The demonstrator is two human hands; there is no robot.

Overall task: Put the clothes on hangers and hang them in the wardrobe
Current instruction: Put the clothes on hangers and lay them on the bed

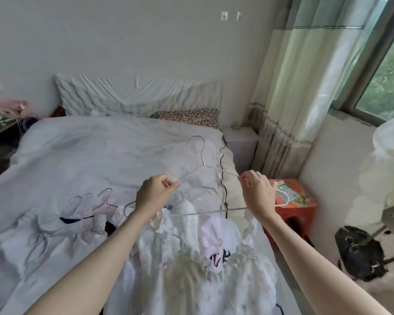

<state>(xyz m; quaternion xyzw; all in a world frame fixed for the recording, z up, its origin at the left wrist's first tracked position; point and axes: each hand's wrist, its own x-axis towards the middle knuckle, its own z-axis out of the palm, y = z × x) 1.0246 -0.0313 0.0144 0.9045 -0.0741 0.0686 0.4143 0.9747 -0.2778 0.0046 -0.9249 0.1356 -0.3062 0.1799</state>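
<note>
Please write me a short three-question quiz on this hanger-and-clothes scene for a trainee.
1. True or false: both hands hold the same wire hanger.
2. Where do the spare hangers lie? A) on the bed B) on the orange stool C) on the windowsill
3. Fill in: the white garment hangs below the ____ of the held hanger.

Key
1. True: the left hand pinches one shoulder wire, the right hand the other.
2. A
3. bottom bar
</note>
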